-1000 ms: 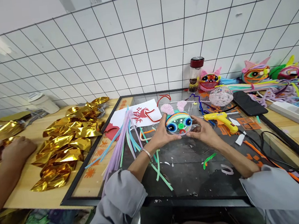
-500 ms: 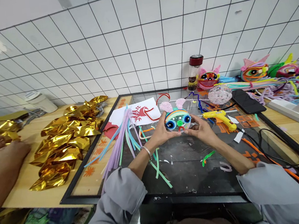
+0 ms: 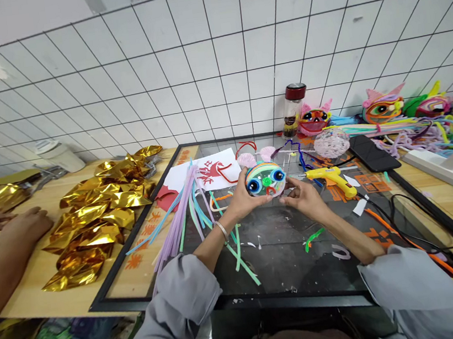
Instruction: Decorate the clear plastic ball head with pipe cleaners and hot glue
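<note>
A colourful animal head (image 3: 267, 181), built from pipe cleaners on a clear round shell, is held up over the dark glass board. It has big blue eyes, a green nose, a red mouth and pink fluffy ears. My left hand (image 3: 243, 198) is closed around its left side, thumb along the bottom edge. At the lower right rim, my right hand (image 3: 303, 197) grips with thumb and fingertips; its fingers behind the head are partly hidden. A yellow glue gun (image 3: 333, 179) lies just right of my right hand. Lilac, blue and green pipe cleaners (image 3: 182, 217) lie left of my left hand.
On the left, a co-worker's hands (image 3: 13, 228) rest near crumpled gold foil (image 3: 102, 208). A red-lidded bottle (image 3: 294, 110), white string ball (image 3: 331, 143), phone (image 3: 374, 152) and power strip (image 3: 452, 173) stand or lie right. Black cables (image 3: 409, 223) cross the board's right side.
The animal head has tilted, its left side lower, and moved slightly left. My right hand's grip has shifted to its lower right edge. The co-worker's hands have flattened out over the gold foil.
</note>
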A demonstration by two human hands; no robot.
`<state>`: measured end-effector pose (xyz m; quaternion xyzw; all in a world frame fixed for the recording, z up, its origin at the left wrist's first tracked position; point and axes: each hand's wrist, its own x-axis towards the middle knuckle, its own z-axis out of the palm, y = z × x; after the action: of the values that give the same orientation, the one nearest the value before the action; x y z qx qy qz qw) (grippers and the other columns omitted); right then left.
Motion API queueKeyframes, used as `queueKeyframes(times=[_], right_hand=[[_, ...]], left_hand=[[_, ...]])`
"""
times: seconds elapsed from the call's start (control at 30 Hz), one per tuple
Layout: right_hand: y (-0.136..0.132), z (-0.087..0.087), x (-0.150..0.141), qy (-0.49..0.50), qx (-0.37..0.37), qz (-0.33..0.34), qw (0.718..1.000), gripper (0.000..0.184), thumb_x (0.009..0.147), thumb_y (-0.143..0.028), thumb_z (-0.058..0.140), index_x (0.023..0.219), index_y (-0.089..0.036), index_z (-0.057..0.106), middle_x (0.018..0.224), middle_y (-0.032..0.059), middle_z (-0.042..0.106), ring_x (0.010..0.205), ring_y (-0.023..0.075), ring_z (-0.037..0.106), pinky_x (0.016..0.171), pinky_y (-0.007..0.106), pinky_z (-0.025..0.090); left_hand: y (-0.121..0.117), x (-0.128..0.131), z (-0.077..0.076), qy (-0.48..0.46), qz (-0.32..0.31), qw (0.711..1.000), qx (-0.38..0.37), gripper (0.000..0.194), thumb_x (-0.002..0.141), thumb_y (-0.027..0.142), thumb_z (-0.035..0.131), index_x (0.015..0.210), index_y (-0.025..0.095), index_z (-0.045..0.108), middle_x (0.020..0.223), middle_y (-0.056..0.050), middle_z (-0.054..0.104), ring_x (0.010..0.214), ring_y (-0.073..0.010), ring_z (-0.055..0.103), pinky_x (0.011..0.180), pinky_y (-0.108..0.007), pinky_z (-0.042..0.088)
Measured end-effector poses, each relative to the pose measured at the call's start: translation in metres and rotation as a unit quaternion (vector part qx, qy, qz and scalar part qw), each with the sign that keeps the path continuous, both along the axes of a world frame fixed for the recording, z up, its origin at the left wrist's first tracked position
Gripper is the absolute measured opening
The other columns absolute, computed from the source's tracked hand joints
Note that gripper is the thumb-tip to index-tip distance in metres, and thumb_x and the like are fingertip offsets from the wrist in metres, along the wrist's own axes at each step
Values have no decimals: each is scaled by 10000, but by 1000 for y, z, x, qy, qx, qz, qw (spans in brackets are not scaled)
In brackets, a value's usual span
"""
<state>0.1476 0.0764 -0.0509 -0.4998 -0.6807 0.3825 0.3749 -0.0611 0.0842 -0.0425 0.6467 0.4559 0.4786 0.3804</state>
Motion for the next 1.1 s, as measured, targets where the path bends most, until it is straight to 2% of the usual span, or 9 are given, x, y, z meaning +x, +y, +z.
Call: queueKeyframes(times=[0.1, 0.23, 0.33, 0.43, 0.53, 0.77, 0.87, 0.97, 1.1], right_hand=[[-2, -2, 3, -155, 102, -9, 983, 359, 815, -232, 574, 1152, -137, 655, 994, 89, 669, 686, 158, 577, 635, 292, 444], [-7, -2, 2, -341, 244, 27, 908, 343, 934, -187, 412, 1148, -158, 679, 1143, 124, 664, 951, 235, 585, 811, 343, 438], [-8, -2, -3, -414, 283, 48, 864, 382, 959, -179, 370, 1234, -146, 633, 1246, 128, 645, 1011, 260, 537, 845, 374, 400], [-6, -2, -7, -450, 296, 47, 841, 414, 941, -121, 360, 1286, -138, 589, 1290, 139, 620, 1068, 273, 498, 832, 385, 369], [-5, -1, -8, -476, 300, 53, 825, 421, 919, -80, 372, 1274, -131, 592, 1209, 149, 636, 1028, 270, 499, 812, 378, 346], [-6, 4, -17, -487, 262, 38, 832, 258, 937, -220, 499, 1118, -130, 659, 1031, 152, 636, 927, 265, 549, 779, 356, 362], [-7, 3, -25, -497, 239, 21, 834, 268, 929, -311, 546, 1040, -111, 686, 990, 167, 651, 915, 272, 572, 784, 357, 376], [-11, 3, -32, -482, 245, 14, 841, 335, 954, -370, 492, 1024, -114, 696, 931, 161, 663, 885, 263, 576, 772, 357, 386], [-14, 8, -25, -447, 279, 12, 850, 332, 962, -260, 422, 1126, -119, 674, 1002, 167, 641, 904, 268, 561, 768, 371, 399]], left_hand=[[4, -5, 2, -48, 33, 998, 13, 1091, 540, 436, 868, 1437, 178, 303, 1393, -148, 476, 1312, -330, 460, 1116, -458, 373], [11, -12, 5, -104, 76, 990, 48, 1027, 569, 456, 853, 1410, 203, 321, 1358, -121, 509, 1277, -289, 495, 1105, -420, 392], [11, -13, 6, -103, 87, 989, 53, 1023, 578, 474, 844, 1410, 205, 312, 1352, -120, 510, 1267, -280, 504, 1096, -415, 403], [8, -11, 7, -79, 79, 993, 44, 1023, 595, 500, 830, 1426, 227, 298, 1359, -108, 508, 1271, -279, 502, 1090, -415, 411], [6, -8, 9, -79, 68, 994, 43, 1045, 582, 504, 839, 1432, 227, 299, 1354, -108, 515, 1254, -278, 515, 1086, -417, 419], [7, -5, 7, -87, 60, 993, 53, 1058, 587, 491, 842, 1445, 218, 285, 1335, -114, 521, 1256, -283, 510, 1083, -419, 418], [5, -4, 9, -80, 64, 994, 50, 1078, 580, 508, 841, 1450, 219, 273, 1361, -118, 503, 1286, -291, 485, 1089, -420, 411], [1, -3, 13, -76, 71, 994, 40, 1086, 566, 527, 842, 1446, 224, 281, 1398, -119, 474, 1319, -301, 454, 1106, -426, 393], [-1, -3, 16, -81, 65, 994, 41, 1076, 562, 525, 844, 1434, 214, 296, 1378, -121, 493, 1333, -308, 437, 1124, -434, 370]])
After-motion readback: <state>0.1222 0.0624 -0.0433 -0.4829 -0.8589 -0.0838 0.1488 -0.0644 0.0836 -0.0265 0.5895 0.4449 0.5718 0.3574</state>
